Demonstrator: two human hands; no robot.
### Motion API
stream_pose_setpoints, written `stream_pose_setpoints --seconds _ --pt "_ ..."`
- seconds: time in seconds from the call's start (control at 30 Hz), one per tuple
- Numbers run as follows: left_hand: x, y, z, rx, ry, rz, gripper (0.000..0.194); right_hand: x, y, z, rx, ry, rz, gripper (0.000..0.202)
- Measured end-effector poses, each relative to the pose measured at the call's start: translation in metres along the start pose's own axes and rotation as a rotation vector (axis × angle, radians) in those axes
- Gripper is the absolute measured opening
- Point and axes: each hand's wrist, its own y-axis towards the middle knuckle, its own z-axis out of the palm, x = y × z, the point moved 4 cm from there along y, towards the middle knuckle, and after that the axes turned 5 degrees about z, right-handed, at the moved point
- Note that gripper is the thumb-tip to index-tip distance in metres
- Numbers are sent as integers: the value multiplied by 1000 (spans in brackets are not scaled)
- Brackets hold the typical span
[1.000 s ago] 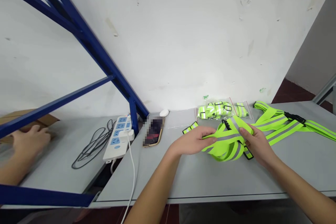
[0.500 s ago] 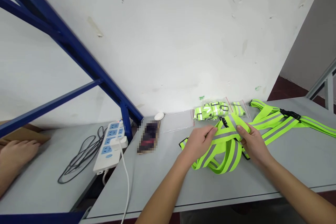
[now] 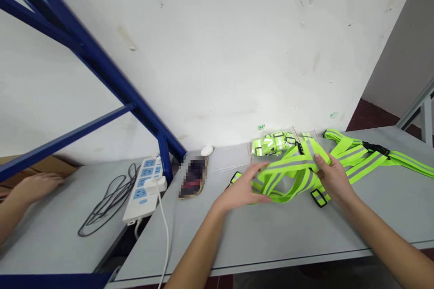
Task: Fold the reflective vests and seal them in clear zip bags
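Observation:
A bundle of neon green straps with grey stripes (image 3: 291,167) is held just above the grey table. My left hand (image 3: 240,189) grips the looped left side, its thumb and fingers around the bands. At the bundle's right side, my right hand (image 3: 334,178) pinches a strap between thumb and fingers. A black buckle (image 3: 319,198) hangs below my right hand. More green straps with a black clip (image 3: 375,148) lie to the right. Behind the bundle, folded straps in a clear bag (image 3: 273,144) rest near the wall.
A clear flat bag (image 3: 230,157), a white round object (image 3: 206,150) and a blurred dark object (image 3: 194,178) lie to the left. Beyond are a white power strip (image 3: 144,189), a black cable (image 3: 110,201), a blue frame (image 3: 101,70) and another person's hand (image 3: 40,186) by cardboard.
My left hand has moved slightly left and down and opened wider around the loops. The bundle's hanging loops have risen and bunched. The other person's hand has shifted right.

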Motion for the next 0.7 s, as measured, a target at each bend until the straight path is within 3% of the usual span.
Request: stream_pose_setpoints --seconds 0.07,0.1,0.2,0.23,0.33,0.4,0.47,0.6,0.7 --pt "7 3 12 -85 131 31 105 1 6 -5 -17 89 31 45" --pt "12 5 18 -101 163 31 99 1 8 -8 -24 129 48 43" --pt "24 9 23 -92 250 -43 40 -1 15 -15 -52 175 78 41" --pt "24 9 19 -81 267 -73 33 -3 17 -18 -60 180 91 41" --pt "16 3 -1 90 142 -109 34 -10 23 -26 -115 181 123 38" --pt "8 -5 -9 366 -44 -117 30 -13 26 -32 -170 186 138 38" --pt "6 -12 -16 503 -201 -166 33 -13 29 -36 -203 196 144 38" --pt "31 -16 -15 561 -392 -264 42 -4 37 -39 -209 169 103 36" --pt "57 -14 -12 500 -465 -364 50 -4 45 -43 -225 100 68 36"
